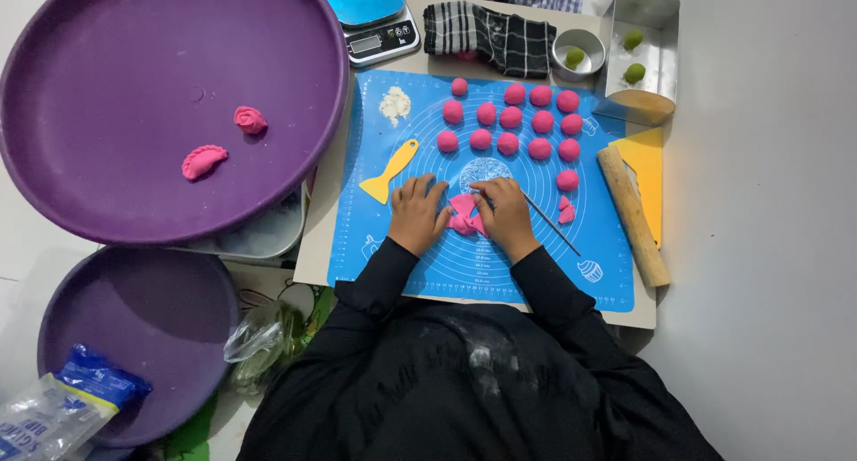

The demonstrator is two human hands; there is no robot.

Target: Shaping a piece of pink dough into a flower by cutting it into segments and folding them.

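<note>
The person is working a piece of pink dough [464, 215] low on the blue silicone mat [393, 256], both hands pressing in from either side. The left hand [418, 213] is lying with fingers loosely curled, fingertips touching the dough's left edge; it is gripping nothing, only steadying. The right hand [507, 213] is closing around a thin metal stick [549, 222], which is running out from under the fingers toward the lower right, while the fingertips are also resting on the dough's right edge.

Risks, as I judge them: the dough looks soft and thin, so the stick's tip could be tearing through it or scoring the mat if pressed too hard. The small pink scraps [565, 209] lying just right of the stick could be getting dragged along when the stick swings. The right forearm is passing near the wooden rolling pin [632, 215], which is lying at the mat's right edge close to the rim of the tabletop [312, 247]; a nudge could be sending it rolling off. The rows of pink dough balls [511, 117] are sitting just above the hands, and a forward reach might be flattening the nearest ones. The yellow scraper [389, 170] is lying just up and left of the left hand, apart from it.
</note>
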